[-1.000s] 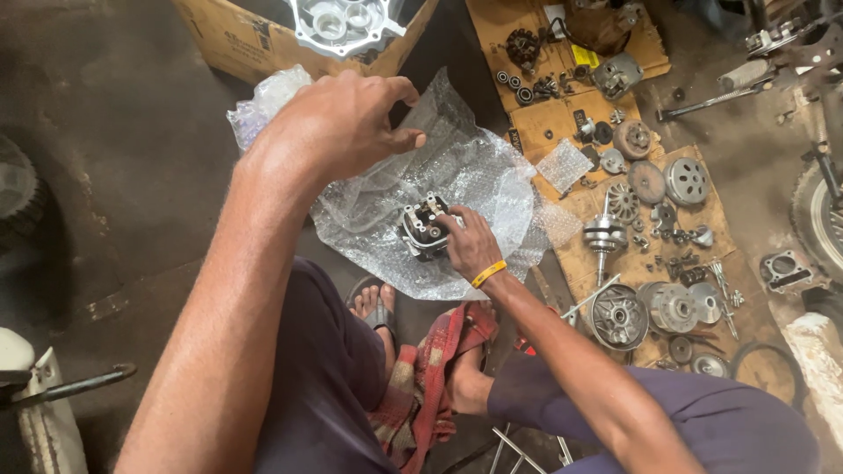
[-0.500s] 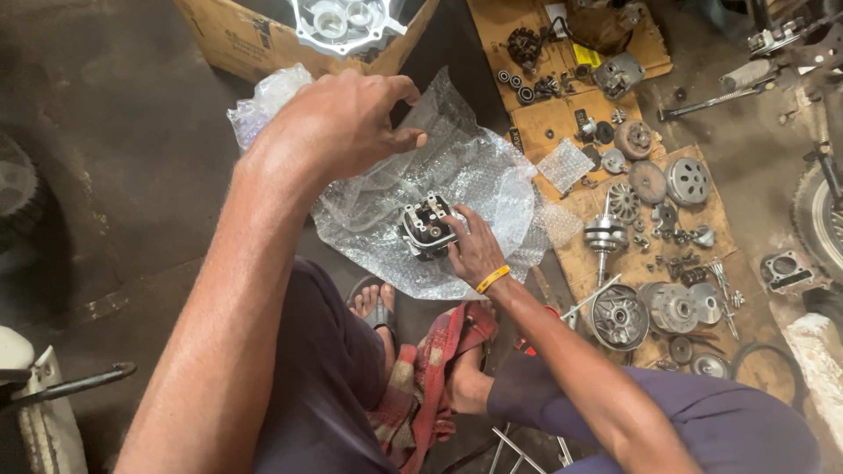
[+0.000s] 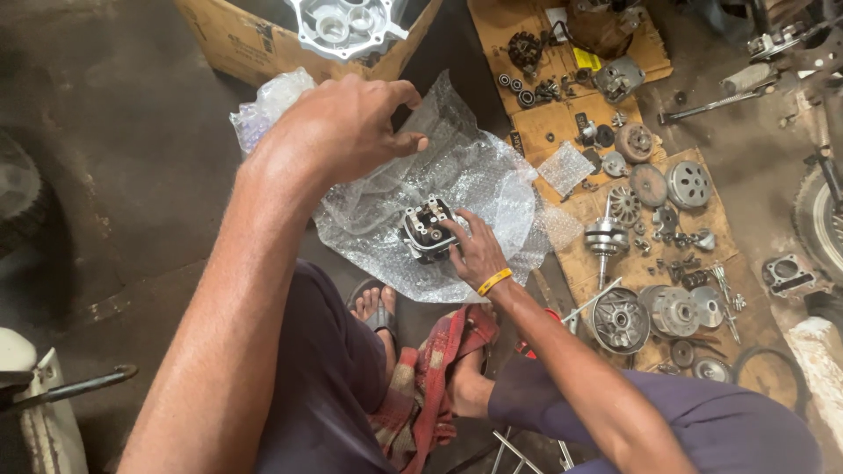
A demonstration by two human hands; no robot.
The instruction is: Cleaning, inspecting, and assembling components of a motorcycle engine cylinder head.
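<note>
A workshop floor with parts spread before us

We sit on a dark, stained concrete floor [image 3: 114, 175]. To our right, flattened cardboard sheets [image 3: 562, 123] lie on it, covered with metal engine parts: round toothed gears [image 3: 688, 184], a crankshaft [image 3: 606, 239], a clutch drum [image 3: 620, 319], bearings [image 3: 518, 88] and small loose bits. A cardboard box [image 3: 237, 44] stands at the top edge, with a silver engine casing [image 3: 347, 25] resting on it. A crumpled sheet of bubble wrap [image 3: 474, 171] is spread on the floor in front of us, and a red checked cloth [image 3: 430, 386] lies by our feet. A rubber ring [image 3: 771, 376] lies at the lower right, near the cardboard's edge.
</note>
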